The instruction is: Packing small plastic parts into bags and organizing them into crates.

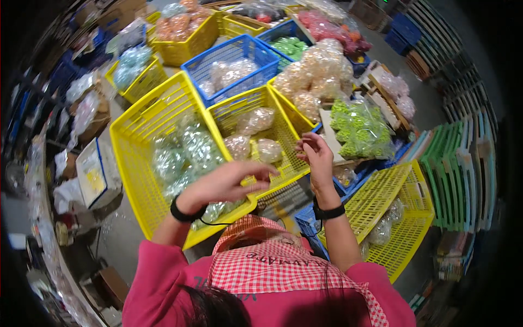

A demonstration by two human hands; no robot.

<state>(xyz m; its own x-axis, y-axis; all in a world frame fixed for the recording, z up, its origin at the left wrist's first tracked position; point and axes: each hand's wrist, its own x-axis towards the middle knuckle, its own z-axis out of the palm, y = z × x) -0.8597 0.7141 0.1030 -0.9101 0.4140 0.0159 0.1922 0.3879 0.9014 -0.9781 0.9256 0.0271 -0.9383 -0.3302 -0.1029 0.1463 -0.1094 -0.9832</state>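
Clear plastic bags of pale pink pieces are held in the middle yellow crate, with both hands apparently unladen.
The left hand is stretched palm-down over the adjoining rims, fingers loosely extended; the right hand is raised at the crate's right side, fingers half curled around nothing visible. The thin film could be torn if dragged against the latticed walls. The black cable at the left wrist could be snagged on the left yellow crate. The bag of bright green pieces, beside the right hand, could be dislodged by an elbow or sleeve.
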